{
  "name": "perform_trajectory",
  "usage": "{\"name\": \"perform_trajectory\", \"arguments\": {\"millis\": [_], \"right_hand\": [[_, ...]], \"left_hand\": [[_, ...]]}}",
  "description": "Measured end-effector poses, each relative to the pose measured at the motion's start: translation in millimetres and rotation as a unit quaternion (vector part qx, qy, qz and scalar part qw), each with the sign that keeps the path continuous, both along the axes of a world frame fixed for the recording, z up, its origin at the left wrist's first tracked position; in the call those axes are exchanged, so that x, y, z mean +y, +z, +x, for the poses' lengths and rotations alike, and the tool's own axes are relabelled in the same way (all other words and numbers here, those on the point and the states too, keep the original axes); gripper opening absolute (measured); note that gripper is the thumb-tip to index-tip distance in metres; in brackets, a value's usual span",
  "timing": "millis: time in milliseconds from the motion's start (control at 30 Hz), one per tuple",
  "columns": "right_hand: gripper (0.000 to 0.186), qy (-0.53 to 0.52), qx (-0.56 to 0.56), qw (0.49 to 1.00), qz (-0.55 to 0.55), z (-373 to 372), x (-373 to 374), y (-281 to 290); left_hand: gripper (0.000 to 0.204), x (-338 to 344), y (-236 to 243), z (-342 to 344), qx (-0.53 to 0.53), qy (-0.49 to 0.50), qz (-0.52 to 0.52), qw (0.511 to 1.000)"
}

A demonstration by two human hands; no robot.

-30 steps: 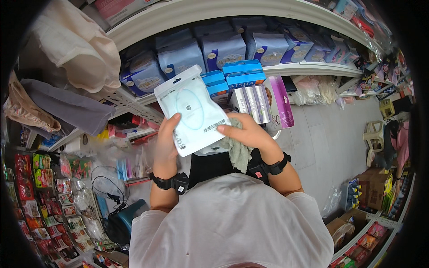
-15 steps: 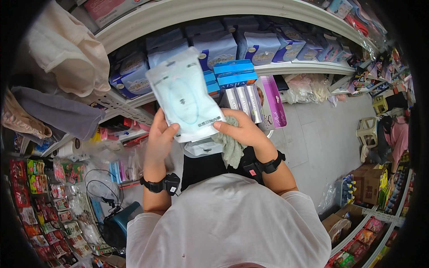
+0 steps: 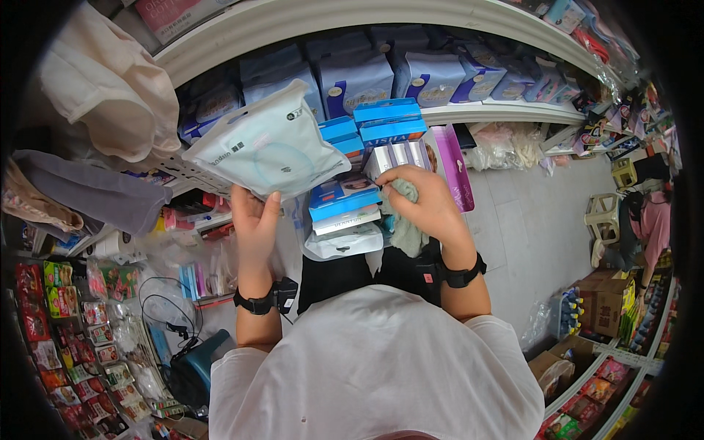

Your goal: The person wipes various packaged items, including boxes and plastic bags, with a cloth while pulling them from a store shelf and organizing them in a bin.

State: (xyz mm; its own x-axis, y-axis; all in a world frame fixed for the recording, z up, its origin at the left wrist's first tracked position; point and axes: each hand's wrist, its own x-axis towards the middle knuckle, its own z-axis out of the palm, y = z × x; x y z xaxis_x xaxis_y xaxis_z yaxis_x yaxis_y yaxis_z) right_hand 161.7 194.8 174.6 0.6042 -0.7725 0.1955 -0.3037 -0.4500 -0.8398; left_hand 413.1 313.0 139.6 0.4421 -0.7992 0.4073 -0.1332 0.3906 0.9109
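Note:
A flat white plastic pouch [image 3: 275, 147] with a pale blue ring on its front is gripped at its lower edge by my left hand [image 3: 254, 220], thumb in front. It tilts up to the left, before the shelf. My right hand [image 3: 427, 209] is closed round a crumpled grey-green cloth [image 3: 405, 231], its fingertips beside several upright narrow white boxes [image 3: 396, 155]. Between my hands lie a blue box [image 3: 345, 196], a white box [image 3: 347, 221] and another white pouch [image 3: 343, 244], stacked near my lap. Behind them stand more blue boxes [image 3: 389, 119].
Several blue-and-white packs [image 3: 356, 79] line the white shelf [image 3: 506, 110]. A purple box [image 3: 456, 169] stands right of the narrow boxes. Light clothing [image 3: 110, 88] hangs at the left. Far right are plastic stools [image 3: 603, 214] and a cardboard carton [image 3: 601, 302] on the grey floor [image 3: 513, 220].
My left hand has swung the pouch left and turned it, uncovering the blue and white boxes. My right hand has let go of the pouch and moved right with the cloth.

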Motion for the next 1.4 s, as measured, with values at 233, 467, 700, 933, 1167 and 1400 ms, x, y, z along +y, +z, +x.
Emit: {"name": "perform_trajectory", "arguments": {"millis": [233,467,700,933,1167,1400], "right_hand": [[0.025,0.003,0.133,0.983,-0.122,1.5,7.9,-3.3],[0.027,0.018,0.135,0.982,-0.133,6.0,8.3,-1.2],[0.028,-0.002,0.184,0.956,-0.226,14.4,3.3,-10.9],[0.027,-0.031,0.09,0.969,-0.229,19.1,-2.0,-14.2],[0.016,-0.076,-0.02,0.978,-0.194,17.9,-9.3,-6.2],[0.011,-0.069,-0.12,0.985,-0.101,9.5,-11.2,6.5]], "left_hand": [[0.048,-10.6,-22.7,-11.2,-0.062,-0.018,0.035,0.997],[0.043,-18.0,-47.9,-12.5,-0.143,0.005,0.103,0.984],[0.037,-24.2,-49.6,-18.7,-0.157,0.044,0.102,0.981],[0.046,-27.1,-44.4,0.0,-0.22,0.035,0.134,0.966],[0.064,-16.1,-29.0,-6.9,-0.149,-0.01,0.148,0.978],[0.056,-9.1,-9.0,-15.4,-0.273,0.001,0.047,0.961]]}}
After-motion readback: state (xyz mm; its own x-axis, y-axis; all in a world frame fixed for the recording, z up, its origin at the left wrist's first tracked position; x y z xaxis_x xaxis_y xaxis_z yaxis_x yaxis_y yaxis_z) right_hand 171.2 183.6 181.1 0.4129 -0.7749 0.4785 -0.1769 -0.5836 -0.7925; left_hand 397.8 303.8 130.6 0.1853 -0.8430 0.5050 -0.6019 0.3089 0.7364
